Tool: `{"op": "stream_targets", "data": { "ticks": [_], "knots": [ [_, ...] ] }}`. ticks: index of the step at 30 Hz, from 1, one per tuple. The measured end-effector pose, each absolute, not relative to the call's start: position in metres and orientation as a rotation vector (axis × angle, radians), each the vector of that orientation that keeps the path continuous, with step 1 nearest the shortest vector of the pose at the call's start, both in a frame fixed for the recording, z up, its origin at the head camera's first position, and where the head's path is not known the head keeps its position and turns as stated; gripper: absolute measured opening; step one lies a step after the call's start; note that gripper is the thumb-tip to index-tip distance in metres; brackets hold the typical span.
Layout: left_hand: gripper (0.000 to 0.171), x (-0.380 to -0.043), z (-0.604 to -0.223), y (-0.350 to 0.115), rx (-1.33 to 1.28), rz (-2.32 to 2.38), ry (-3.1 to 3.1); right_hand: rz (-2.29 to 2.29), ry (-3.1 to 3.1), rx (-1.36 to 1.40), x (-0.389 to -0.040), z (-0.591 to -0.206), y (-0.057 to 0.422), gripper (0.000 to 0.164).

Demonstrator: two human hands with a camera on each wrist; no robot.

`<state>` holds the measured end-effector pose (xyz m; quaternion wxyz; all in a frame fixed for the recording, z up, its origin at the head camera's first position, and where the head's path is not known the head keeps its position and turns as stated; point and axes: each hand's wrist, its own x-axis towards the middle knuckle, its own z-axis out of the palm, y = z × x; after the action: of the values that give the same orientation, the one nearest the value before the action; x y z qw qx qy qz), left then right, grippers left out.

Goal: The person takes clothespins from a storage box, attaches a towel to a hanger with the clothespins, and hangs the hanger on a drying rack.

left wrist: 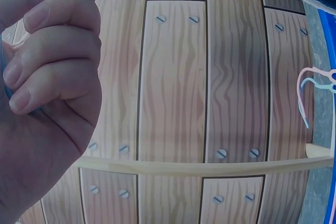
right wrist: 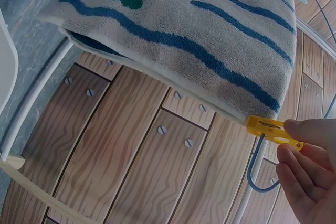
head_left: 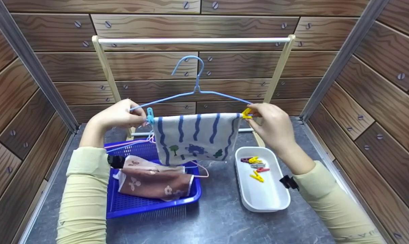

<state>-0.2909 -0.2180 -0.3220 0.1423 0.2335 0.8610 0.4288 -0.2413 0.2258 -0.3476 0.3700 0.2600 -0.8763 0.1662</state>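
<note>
Honestly, that towel (head_left: 197, 135) looks light and floppy, so I'd grab the stiffer hanger (head_left: 197, 84) or the clipped corners. It's hanging under the hanger, left hand (head_left: 121, 115) curled round the wire, right hand (head_left: 274, 123) pinching the yellow clip (right wrist: 265, 128). Right wrist cam shows the hanger's hooked end; head view hides it behind fingers.

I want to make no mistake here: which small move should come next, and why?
Perhaps ease the right grip off the yellow clip: it seems to bite both towel and hanger, and the blue clip sits at the towel's other top corner.
</note>
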Motion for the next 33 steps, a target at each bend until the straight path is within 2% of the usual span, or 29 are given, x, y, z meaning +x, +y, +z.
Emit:
{"op": "stream_targets", "data": {
  "ticks": [14, 33],
  "knots": [
    [0.017, -0.291, -0.323, -0.219, 0.667, 1.243, 2.497, 0.520, -2.227, 0.691, -0.241, -0.347, 0.234, 0.035],
    [0.019, -0.291, -0.326, -0.224, 0.654, 1.266, 2.453, 0.590, -2.194, 0.595, -0.247, -0.345, 0.241, 0.020]
  ]
}}
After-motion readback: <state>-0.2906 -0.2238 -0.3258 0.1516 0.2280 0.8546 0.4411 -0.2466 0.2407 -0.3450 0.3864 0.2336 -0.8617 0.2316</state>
